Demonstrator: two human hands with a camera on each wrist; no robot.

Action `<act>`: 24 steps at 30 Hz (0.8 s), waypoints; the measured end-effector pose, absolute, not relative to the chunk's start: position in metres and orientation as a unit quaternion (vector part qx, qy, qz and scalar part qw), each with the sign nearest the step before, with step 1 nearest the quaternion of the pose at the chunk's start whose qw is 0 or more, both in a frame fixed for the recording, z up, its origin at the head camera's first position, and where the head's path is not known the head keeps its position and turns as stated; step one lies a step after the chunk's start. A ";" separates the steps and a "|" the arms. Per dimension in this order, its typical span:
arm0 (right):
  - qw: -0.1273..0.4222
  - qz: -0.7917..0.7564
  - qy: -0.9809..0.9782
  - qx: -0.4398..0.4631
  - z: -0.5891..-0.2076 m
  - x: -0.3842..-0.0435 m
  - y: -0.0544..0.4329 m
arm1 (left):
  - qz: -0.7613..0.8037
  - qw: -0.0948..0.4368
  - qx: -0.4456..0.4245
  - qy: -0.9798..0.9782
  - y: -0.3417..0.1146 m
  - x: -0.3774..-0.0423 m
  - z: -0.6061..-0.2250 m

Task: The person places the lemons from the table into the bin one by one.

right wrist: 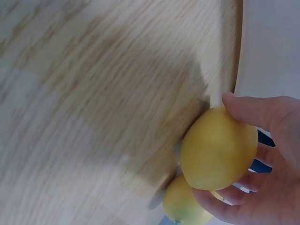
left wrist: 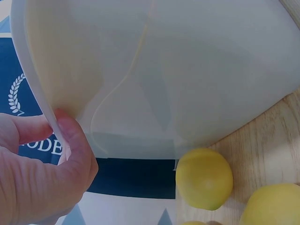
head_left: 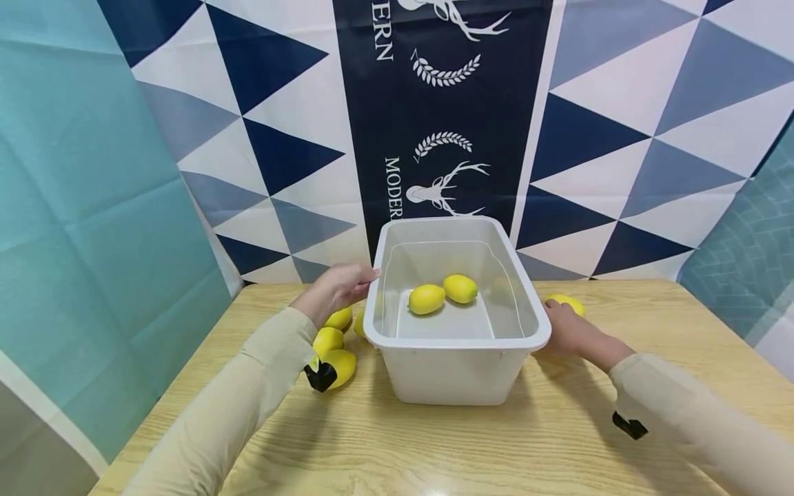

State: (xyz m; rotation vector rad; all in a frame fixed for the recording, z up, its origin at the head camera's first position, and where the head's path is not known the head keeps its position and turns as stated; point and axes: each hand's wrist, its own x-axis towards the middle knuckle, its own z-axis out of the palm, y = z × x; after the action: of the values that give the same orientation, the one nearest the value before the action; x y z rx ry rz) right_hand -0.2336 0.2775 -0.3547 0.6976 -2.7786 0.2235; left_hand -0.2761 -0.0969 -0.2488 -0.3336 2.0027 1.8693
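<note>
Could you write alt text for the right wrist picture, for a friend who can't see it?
A person's right hand grips a yellow lemon between thumb and fingers. A second lemon shows partly hidden behind it, a wooden tabletop fills the left side, and the pale side of a bin takes up the upper right corner.

Tub on table, before backdrop; two lemons inside; other lemons left and right.
</note>
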 end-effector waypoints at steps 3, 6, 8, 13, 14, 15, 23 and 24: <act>0.139 0.080 -0.954 0.255 -0.356 -0.232 0.278 | 0.665 0.189 -0.121 0.712 -0.097 -0.276 -0.249; 0.135 0.078 -0.950 0.270 -0.356 -0.231 0.280 | 0.666 0.188 -0.120 0.712 -0.097 -0.276 -0.250; 0.123 0.075 -0.950 0.277 -0.355 -0.230 0.280 | 0.664 0.188 -0.119 0.714 -0.097 -0.276 -0.250; 0.088 0.080 -0.948 0.296 -0.351 -0.226 0.280 | 0.660 0.192 -0.118 0.716 -0.099 -0.275 -0.252; 0.084 0.080 -0.947 0.301 -0.350 -0.226 0.280 | 0.661 0.192 -0.116 0.716 -0.099 -0.275 -0.252; 0.081 0.079 -0.946 0.303 -0.349 -0.225 0.280 | 0.661 0.192 -0.114 0.716 -0.099 -0.274 -0.252; 0.057 0.096 -0.935 0.337 -0.345 -0.218 0.284 | 0.664 0.188 -0.107 0.716 -0.097 -0.275 -0.252; 0.049 0.101 -0.934 0.338 -0.345 -0.217 0.285 | 0.664 0.189 -0.107 0.716 -0.097 -0.276 -0.252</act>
State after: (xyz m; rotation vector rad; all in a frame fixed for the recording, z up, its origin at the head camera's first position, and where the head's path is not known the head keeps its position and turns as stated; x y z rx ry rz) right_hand -0.2169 0.2848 -0.3447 1.0311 -2.8472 0.3072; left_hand -0.2757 -0.0968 -0.2525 -0.3016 2.0129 1.8673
